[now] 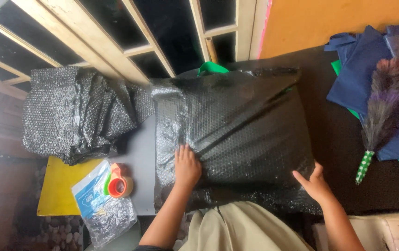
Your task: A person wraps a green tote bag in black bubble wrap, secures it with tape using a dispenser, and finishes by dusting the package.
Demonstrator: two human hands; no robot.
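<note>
Person is pressing flat open left hand (187,166) on the black bubble-wrapped parcel (236,135) lying on the table (343,158), right hand (314,183) spread open touching its lower right edge, gripping nothing.

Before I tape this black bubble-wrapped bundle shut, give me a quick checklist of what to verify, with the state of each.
1. Left hand flat on the bubble-wrapped bundle: ok.
2. Right hand on the bundle's lower right edge, fingers spread: ok.
3. Wrap covers the contents: not ok, a green handle sticks out at the top.
4. Tape dispenser within reach: ok, it lies to the left on a clear plastic bag; neither hand holds it.
5. Spare bubble wrap: ok, piled at the left.
6. Seam underneath closed: cannot tell, hidden.
</note>
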